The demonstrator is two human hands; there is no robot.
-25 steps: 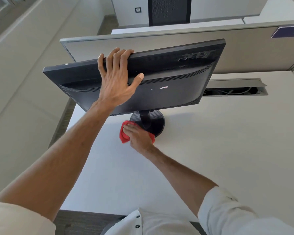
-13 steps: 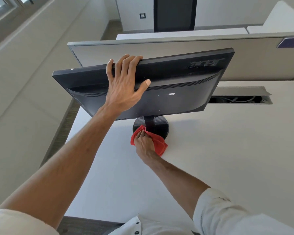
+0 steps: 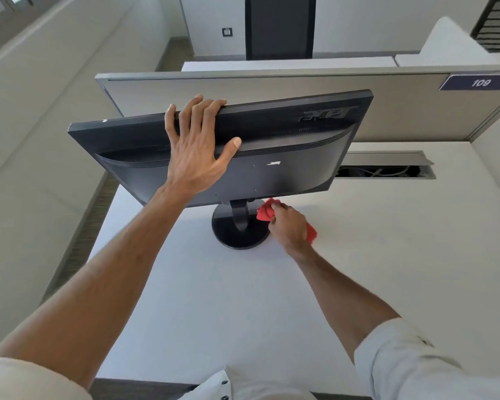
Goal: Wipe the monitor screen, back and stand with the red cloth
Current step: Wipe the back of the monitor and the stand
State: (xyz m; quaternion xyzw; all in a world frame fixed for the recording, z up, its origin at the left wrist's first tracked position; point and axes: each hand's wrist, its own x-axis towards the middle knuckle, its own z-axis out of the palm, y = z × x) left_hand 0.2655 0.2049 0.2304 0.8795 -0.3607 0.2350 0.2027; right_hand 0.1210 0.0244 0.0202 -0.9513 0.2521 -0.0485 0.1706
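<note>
A black monitor [image 3: 286,157] stands on the white desk [image 3: 243,313] with its back toward me; the screen is hidden. My left hand [image 3: 198,151] grips its top edge, fingers hooked over, thumb on the back panel. Below it, the round black stand base [image 3: 240,235] and its neck [image 3: 239,215] are in view. My right hand [image 3: 289,226] holds the bunched red cloth [image 3: 266,212] against the right side of the base, close to the neck.
A grey partition [image 3: 272,90] with a "109" label [image 3: 478,82] runs behind the monitor. An open cable tray [image 3: 384,168] sits in the desk at the right. The desk's left edge [image 3: 104,226] drops to the floor.
My right hand has carried the red cloth from the left front of the stand base around its front to the right side. My left hand keeps its hold on the monitor's top.
</note>
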